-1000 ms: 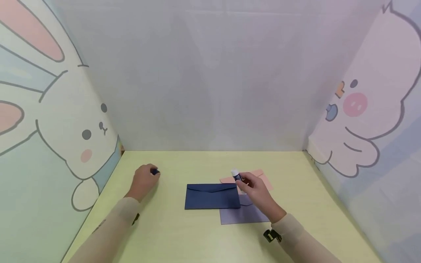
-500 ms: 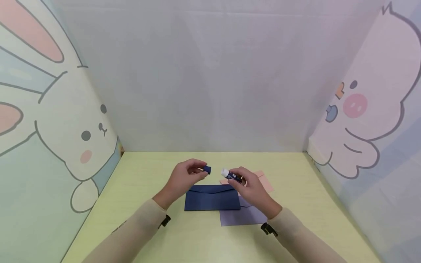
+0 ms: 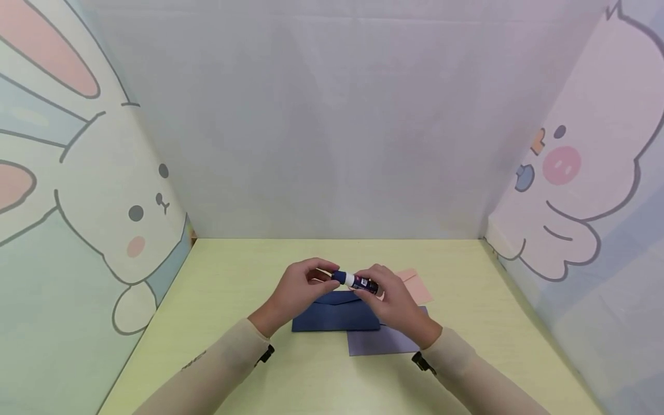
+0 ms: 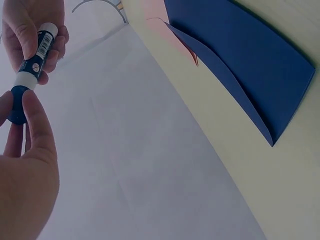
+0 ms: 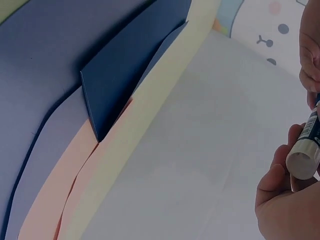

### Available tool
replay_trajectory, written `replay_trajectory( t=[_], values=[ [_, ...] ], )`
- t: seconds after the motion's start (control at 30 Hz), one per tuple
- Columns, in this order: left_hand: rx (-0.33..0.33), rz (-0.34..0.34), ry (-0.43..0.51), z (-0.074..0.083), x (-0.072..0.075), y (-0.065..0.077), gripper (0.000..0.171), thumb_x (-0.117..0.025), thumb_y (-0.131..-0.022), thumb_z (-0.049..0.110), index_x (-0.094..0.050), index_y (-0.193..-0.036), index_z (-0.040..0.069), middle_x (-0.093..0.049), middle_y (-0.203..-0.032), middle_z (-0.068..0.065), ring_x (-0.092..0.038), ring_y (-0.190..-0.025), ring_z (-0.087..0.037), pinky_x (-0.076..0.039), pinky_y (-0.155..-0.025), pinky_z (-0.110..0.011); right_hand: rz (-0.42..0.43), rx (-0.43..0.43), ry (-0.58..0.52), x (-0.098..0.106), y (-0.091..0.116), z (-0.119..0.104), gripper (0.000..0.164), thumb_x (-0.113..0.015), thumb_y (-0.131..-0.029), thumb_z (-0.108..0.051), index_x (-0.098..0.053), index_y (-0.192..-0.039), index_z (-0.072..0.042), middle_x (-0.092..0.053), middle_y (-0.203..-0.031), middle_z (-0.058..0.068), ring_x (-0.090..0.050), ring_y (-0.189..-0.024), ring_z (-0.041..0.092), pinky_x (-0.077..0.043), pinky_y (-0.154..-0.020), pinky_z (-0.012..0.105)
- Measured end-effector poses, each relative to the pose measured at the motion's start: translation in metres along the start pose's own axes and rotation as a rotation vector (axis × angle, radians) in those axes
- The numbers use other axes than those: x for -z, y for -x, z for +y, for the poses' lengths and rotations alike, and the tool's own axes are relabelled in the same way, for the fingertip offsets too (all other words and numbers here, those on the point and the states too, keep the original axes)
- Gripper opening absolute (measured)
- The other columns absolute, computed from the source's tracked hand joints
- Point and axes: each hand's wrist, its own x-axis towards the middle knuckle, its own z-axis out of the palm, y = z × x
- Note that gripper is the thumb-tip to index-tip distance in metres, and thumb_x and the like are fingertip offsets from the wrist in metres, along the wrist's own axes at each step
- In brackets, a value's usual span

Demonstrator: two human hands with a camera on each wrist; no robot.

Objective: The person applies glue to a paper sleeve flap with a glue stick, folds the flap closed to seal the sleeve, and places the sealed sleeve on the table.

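In the head view my left hand [image 3: 298,286] pinches a dark blue cap [image 3: 339,277] between thumb and fingers. A glue stick [image 3: 366,284] lies in the curled fingers of my right hand [image 3: 399,300]. The cap meets the white collar of the glue stick, nearly in line with it, above the table. The left wrist view shows the cap [image 4: 18,106] against the collar and the barcode label on the glue stick [image 4: 42,50]. In the right wrist view the white base of the glue stick [image 5: 302,160] faces the camera, and the cap is mostly out of frame.
Below the hands lies a navy envelope [image 3: 336,320], partly over a purple envelope [image 3: 381,343]. A pink envelope [image 3: 416,286] lies behind them to the right. The pale yellow table [image 3: 249,380] ends at a light back wall [image 3: 332,144], with cartoon-printed side walls.
My left hand has come from the left side of the table to the middle with the cap. My right hand has tilted the glue stick towards it, and cap and collar now meet.
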Motion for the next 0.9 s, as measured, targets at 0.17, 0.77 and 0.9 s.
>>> replay_trajectory(
  t=[0.17,0.77,0.9],
  values=[
    [0.001,-0.021,0.000,-0.001,-0.001,0.000,0.031,-0.084,-0.097,0.024,-0.077,-0.127,0.023,-0.076,-0.124,-0.004,-0.077,-0.104,-0.016,-0.064,-0.086,-0.025,0.010,0.033,0.032,-0.002,0.001,0.001,0.029,-0.078,-0.101,-0.019,-0.072,-0.128,-0.025,-0.068,-0.108,-0.008,-0.055,-0.091,0.005,-0.055,-0.073,0.030],
    [-0.060,-0.025,0.054,-0.010,-0.016,0.003,0.030,-0.087,-0.092,0.017,-0.083,-0.121,0.016,-0.078,-0.108,-0.010,-0.077,-0.093,-0.015,-0.064,-0.081,-0.023,0.014,0.112,0.073,-0.007,0.010,0.001,0.025,-0.076,-0.101,-0.015,-0.072,-0.126,-0.016,-0.069,-0.106,-0.005,-0.053,-0.090,0.004,-0.054,-0.072,0.030],
    [-0.045,-0.026,0.062,-0.012,-0.019,0.003,0.029,-0.089,-0.090,0.017,-0.084,-0.118,0.016,-0.078,-0.106,-0.009,-0.077,-0.092,-0.016,-0.064,-0.080,-0.023,0.013,0.111,0.062,-0.010,0.013,0.004,0.026,-0.076,-0.101,-0.014,-0.072,-0.126,-0.016,-0.070,-0.107,-0.004,-0.053,-0.089,0.004,-0.055,-0.071,0.031]
  ],
)
